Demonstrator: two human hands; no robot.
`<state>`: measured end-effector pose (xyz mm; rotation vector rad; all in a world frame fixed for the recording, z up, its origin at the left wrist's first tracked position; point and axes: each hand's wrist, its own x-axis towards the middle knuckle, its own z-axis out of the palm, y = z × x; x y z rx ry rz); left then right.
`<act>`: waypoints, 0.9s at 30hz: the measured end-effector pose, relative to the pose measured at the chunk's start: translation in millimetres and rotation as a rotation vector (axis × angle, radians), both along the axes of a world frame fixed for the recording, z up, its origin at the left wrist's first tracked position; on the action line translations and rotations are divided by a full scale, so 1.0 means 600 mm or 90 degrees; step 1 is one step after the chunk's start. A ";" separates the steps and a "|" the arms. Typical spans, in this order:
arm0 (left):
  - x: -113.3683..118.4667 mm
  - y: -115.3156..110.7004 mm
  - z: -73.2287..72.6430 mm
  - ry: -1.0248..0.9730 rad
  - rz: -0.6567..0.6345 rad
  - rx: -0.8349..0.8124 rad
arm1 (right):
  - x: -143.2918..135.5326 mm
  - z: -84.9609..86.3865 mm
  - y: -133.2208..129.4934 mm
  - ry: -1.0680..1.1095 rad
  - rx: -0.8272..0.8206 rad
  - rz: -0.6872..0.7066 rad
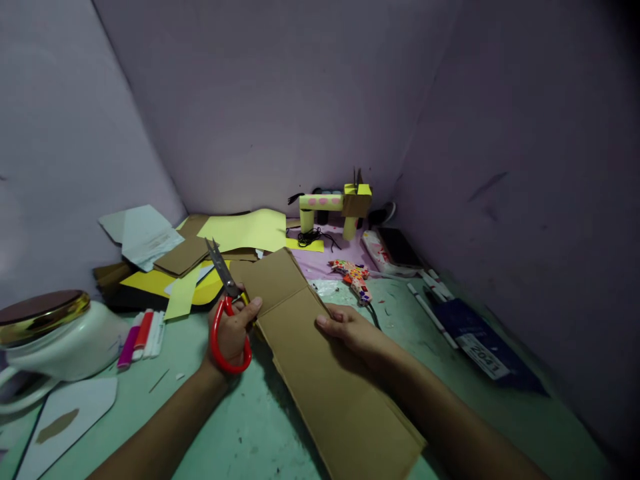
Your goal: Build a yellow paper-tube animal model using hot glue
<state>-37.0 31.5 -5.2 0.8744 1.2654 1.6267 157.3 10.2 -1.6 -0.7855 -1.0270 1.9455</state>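
Observation:
A long piece of brown cardboard point(320, 360) with a crease near its far end is held over the green table, slanting toward the lower right. My left hand point(234, 333) grips its left edge with thumb and fingers, and red-handled scissors point(231, 353) hang on the same hand, blades pointing up and slightly parted. On the cardboard's right edge, my right hand point(353, 328) is closed, thumb on top and fingers underneath. Beyond stands a small yellow paper animal figure point(323, 203) with pink spots and a brown face.
Left: white pot point(75, 347), markers point(143, 337), yellow paper point(250, 230) and cardboard scraps point(183, 255). A glue gun point(357, 277) with patterned covering lies ahead. Right: phone point(399, 247), white sticks point(433, 316), dark blue packet point(487, 347). Walls enclose the table point(240, 427).

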 end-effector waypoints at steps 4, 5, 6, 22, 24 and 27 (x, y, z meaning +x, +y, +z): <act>0.001 0.000 0.007 -0.032 0.002 0.006 | 0.001 -0.001 0.001 -0.001 -0.036 -0.002; 0.000 0.001 0.007 -0.038 0.005 0.006 | 0.003 -0.002 0.001 -0.011 -0.044 0.003; -0.001 0.003 0.007 -0.044 0.006 0.004 | 0.005 -0.002 0.002 -0.024 -0.051 0.011; -0.035 0.032 0.017 -0.061 0.059 0.016 | 0.019 -0.010 0.007 -0.058 -0.108 0.104; -0.038 0.032 0.017 -0.057 0.063 0.030 | 0.023 -0.013 0.006 -0.062 -0.113 0.129; -0.048 0.035 0.020 -0.049 0.078 0.061 | 0.025 -0.017 0.003 -0.073 -0.120 0.184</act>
